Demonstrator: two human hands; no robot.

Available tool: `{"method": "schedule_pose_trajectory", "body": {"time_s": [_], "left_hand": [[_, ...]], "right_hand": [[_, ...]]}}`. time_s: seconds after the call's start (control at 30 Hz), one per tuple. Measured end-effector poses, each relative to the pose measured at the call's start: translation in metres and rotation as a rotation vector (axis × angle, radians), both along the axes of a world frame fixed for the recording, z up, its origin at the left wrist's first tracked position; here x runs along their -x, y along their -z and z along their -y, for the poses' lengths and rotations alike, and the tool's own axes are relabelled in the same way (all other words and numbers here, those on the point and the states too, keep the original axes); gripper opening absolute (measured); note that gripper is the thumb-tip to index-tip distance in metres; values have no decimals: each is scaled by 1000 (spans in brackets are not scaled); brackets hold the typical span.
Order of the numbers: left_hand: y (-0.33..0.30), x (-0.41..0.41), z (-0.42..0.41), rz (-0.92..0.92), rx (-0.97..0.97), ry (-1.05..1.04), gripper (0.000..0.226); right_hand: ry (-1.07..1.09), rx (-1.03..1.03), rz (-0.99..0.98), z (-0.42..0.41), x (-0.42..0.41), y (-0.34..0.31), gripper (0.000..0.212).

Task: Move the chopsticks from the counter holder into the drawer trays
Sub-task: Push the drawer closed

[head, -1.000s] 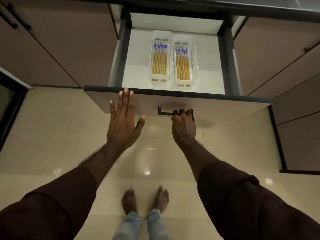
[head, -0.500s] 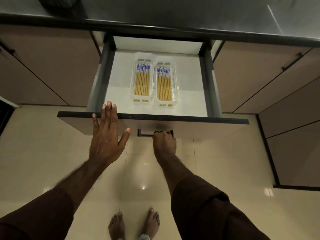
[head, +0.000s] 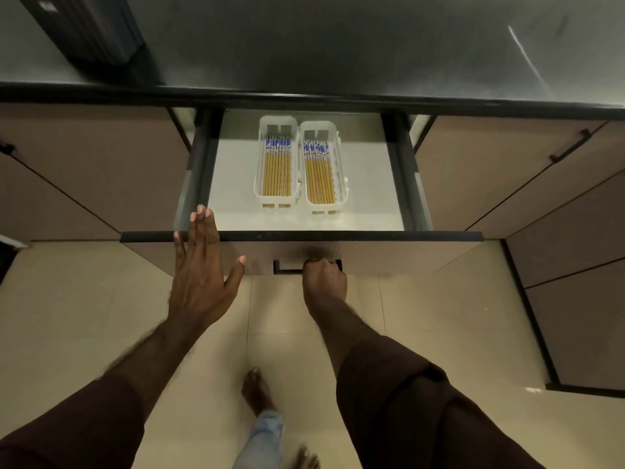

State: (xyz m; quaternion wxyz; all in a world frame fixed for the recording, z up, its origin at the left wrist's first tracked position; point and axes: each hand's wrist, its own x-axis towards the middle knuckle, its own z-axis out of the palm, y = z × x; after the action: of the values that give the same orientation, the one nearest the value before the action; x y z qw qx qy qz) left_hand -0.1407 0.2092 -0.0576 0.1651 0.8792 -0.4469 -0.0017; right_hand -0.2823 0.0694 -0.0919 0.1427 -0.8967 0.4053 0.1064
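drawer [head: 338, 252] now partly pushed in vs 1 s ago | R hand [head: 324, 279] fist on handle [head: 287, 269] | L hand [head: 199, 265] flat, fingers straight on front edge | chopsticks [head: 277, 170] in both trays [head: 341, 184], far centre | I reckon task nearly done, just closing

Dim kitchen — glossy cream floor tiles [head: 101, 316], beige cabinets [head: 84, 164], dark countertop [head: 338, 45].
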Motion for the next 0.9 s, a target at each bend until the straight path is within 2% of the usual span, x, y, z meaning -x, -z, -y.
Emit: {"method": "schedule_pose_trajectory", "body": {"time_s": [0.23, 0.47, 0.9], "left_hand": [[-3, -45, 43, -50, 71, 49, 87], [-11, -92, 84, -20, 165, 79, 90], [-9, -148, 155, 102, 206, 48, 92]], "right_hand": [[95, -64, 8, 48, -45, -2, 26], [154, -77, 19, 90, -83, -6, 19], [65, -8, -20, 162, -140, -4, 13]]}}
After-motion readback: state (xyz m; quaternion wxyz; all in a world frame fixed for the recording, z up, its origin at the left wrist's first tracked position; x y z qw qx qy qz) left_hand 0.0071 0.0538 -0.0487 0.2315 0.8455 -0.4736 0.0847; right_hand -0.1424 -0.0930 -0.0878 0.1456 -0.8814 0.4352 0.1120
